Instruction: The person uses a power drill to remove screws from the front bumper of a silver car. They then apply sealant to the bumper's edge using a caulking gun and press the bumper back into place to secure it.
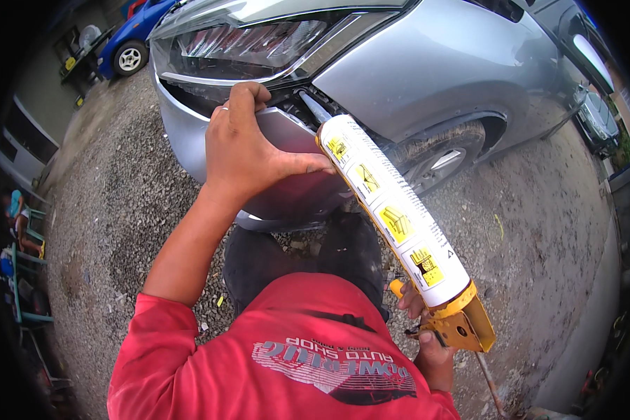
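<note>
My left hand (239,150) holds the upper edge of a silver car bumper (287,134), its fingers hooked over the rim below the headlight. Its thumb reaches across to the front end of a caulking gun (462,330). My right hand (432,353) grips that yellow gun by its handle, partly hidden behind the frame. A white sealant cartridge (395,213) with yellow pictures lies in the gun, slanting up and left. Its grey nozzle (315,106) points into the gap between bumper and fender (406,70); whether the tip touches anything, I cannot tell.
The headlight (252,45) sits above the bumper, and the front wheel (437,161) stands to the right. Gravel (112,231) covers the ground. A blue car (129,42) is at the far left, another vehicle (595,122) far right. A person (24,227) is at the left edge.
</note>
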{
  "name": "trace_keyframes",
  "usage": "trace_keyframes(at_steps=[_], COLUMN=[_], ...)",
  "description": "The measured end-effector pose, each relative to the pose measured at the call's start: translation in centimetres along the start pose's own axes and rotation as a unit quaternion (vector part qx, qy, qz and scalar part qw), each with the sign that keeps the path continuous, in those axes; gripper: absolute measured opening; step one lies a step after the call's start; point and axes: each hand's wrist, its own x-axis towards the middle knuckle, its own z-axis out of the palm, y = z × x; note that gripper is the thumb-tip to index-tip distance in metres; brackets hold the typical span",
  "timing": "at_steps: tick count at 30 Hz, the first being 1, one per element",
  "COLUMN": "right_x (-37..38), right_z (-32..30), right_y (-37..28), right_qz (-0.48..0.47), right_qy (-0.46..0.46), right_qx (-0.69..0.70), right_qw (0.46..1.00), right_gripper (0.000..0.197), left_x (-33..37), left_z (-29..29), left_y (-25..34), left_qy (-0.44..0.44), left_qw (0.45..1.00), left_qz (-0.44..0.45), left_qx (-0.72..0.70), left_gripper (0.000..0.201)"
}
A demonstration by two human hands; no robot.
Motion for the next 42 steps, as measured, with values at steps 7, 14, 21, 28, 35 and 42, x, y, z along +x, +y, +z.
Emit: trace_keyframes(at_steps=[7, 14, 21, 28, 35, 42], right_x=[-0.6, -0.7, -1.0, -2.0, -1.7, -1.9], right_z=[1.8, 2.0, 2.4, 3.2, 1.8, 2.6], right_y=[-1.0, -1.8, -1.9, -1.2, 0.7, 1.0], right_qz=[-0.031, -0.052, -0.055, -0.06, -0.09, -0.087], right_qy=[0.048, 0.031, 0.027, 0.027, -0.095, -0.092], right_qx=[-0.048, -0.059, -0.045, -0.041, 0.009, 0.009], right_qw=[0.997, 0.996, 0.997, 0.997, 0.991, 0.992], right_gripper=[0.065, 0.049, 0.046, 0.046, 0.078, 0.068], left_x=[0.0, 0.0, 0.1, -0.4, -0.3, -0.2], left_z=[0.0, -0.2, -0.2, -0.5, -0.7, -1.1], left_y=[0.2, 0.9, 1.2, 0.7, 0.4, 1.0], left_qy=[-0.013, -0.042, -0.042, -0.039, -0.06, -0.062], left_qw=[1.0, 0.998, 0.998, 0.999, 0.997, 0.998], left_qz=[-0.003, -0.035, -0.02, 0.012, 0.028, -0.002], left_qx=[0.01, 0.028, 0.031, 0.03, 0.026, 0.016], left_gripper=[0.115, 0.12, 0.119, 0.119, 0.116, 0.112])
